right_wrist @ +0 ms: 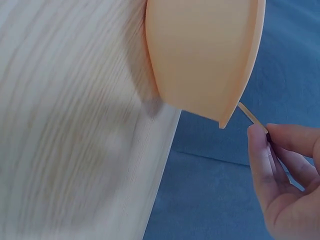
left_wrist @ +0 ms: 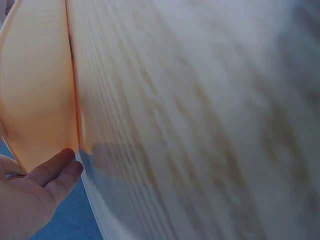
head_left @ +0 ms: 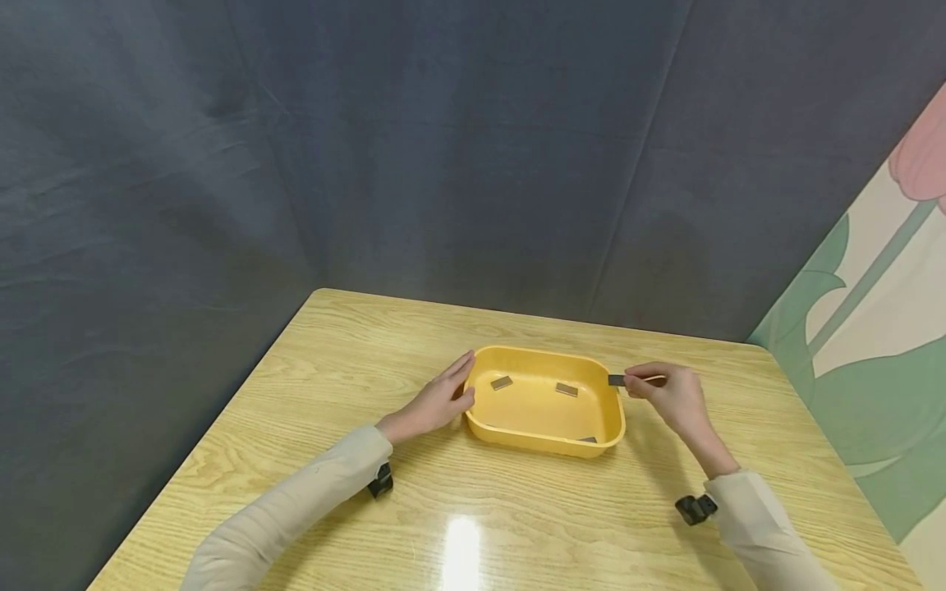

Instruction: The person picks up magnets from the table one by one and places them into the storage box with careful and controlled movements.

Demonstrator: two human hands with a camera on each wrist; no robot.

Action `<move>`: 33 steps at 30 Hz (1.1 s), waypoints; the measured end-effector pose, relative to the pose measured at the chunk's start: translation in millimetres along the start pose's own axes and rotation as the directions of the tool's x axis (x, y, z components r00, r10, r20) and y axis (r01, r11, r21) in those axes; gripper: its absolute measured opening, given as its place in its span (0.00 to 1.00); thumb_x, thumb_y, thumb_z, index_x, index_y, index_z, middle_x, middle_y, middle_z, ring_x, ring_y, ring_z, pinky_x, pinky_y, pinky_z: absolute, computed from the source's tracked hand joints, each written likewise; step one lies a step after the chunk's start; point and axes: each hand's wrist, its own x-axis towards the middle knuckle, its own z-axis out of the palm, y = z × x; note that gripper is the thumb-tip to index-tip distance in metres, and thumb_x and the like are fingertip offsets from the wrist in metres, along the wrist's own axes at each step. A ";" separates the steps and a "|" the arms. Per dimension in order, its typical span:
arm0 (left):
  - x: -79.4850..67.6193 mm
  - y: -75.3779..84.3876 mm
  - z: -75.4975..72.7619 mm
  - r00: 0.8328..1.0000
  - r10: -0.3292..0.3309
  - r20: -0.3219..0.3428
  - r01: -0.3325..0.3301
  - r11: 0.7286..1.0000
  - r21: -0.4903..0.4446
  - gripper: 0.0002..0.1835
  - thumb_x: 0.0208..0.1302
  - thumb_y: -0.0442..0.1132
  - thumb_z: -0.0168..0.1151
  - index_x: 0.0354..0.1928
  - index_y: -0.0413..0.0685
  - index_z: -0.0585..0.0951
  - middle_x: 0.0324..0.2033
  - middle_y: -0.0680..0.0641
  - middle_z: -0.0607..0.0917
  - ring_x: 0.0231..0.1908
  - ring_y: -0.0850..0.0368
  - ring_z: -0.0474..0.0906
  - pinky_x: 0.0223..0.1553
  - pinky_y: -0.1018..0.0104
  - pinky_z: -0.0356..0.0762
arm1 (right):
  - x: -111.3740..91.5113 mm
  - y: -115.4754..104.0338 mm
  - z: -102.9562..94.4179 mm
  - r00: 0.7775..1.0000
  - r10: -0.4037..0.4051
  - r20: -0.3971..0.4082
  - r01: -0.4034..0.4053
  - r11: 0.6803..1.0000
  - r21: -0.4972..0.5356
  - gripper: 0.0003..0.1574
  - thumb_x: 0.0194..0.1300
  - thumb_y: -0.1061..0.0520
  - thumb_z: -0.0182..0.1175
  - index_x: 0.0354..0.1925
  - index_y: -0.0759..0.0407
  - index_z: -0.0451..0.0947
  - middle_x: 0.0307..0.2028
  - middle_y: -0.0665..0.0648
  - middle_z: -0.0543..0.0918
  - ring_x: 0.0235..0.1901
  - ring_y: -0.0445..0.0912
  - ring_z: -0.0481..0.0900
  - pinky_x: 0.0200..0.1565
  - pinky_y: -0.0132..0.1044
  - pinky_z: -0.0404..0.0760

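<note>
A yellow plastic tray sits on the wooden table. My left hand rests against its left end, fingers extended along the wall and thumb at the rim. In the left wrist view, fingertips touch the outer wall low down. At the opposite end, my right hand pinches a small dark flat strip between thumb and fingers, just over the right rim. From the right wrist, this strip shows a pale, thin edge. Inside the tray lie small flat brown pieces and a greyish piece by the front wall.
The light wooden table has a far edge behind the tray. A dark blue curtain hangs along the back and left. To the right stands a wall with painted flowers. Black wrist cameras sit at both cuffs.
</note>
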 end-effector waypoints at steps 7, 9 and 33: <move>-1.1 1.8 -1.5 1.000 0.003 0.000 -0.003 1.000 0.000 0.33 0.78 0.40 0.48 0.77 0.37 0.49 0.77 0.48 0.44 0.74 0.50 0.48 0.68 0.57 0.60 | 3.4 -3.9 7.8 0.998 0.035 0.045 -0.037 0.999 0.038 0.11 0.65 0.69 0.63 0.45 0.75 0.83 0.40 0.72 0.85 0.31 0.47 0.87 0.35 0.37 0.85; -1.1 1.9 -1.7 1.000 0.009 -0.003 -0.009 1.000 -0.001 0.33 0.78 0.40 0.48 0.76 0.36 0.49 0.78 0.48 0.44 0.74 0.49 0.48 0.68 0.56 0.60 | 4.0 -4.5 9.8 0.998 0.041 0.057 -0.044 0.998 0.044 0.11 0.66 0.68 0.63 0.45 0.75 0.83 0.40 0.71 0.85 0.32 0.48 0.87 0.36 0.40 0.85; -0.4 1.1 0.0 1.000 -0.002 -0.005 0.002 1.000 0.018 0.34 0.77 0.40 0.49 0.77 0.38 0.49 0.78 0.48 0.45 0.74 0.50 0.48 0.69 0.57 0.58 | 7.9 -12.8 39.7 0.991 0.016 0.134 -0.023 0.998 0.051 0.09 0.64 0.67 0.65 0.42 0.73 0.84 0.38 0.68 0.86 0.31 0.56 0.87 0.38 0.49 0.85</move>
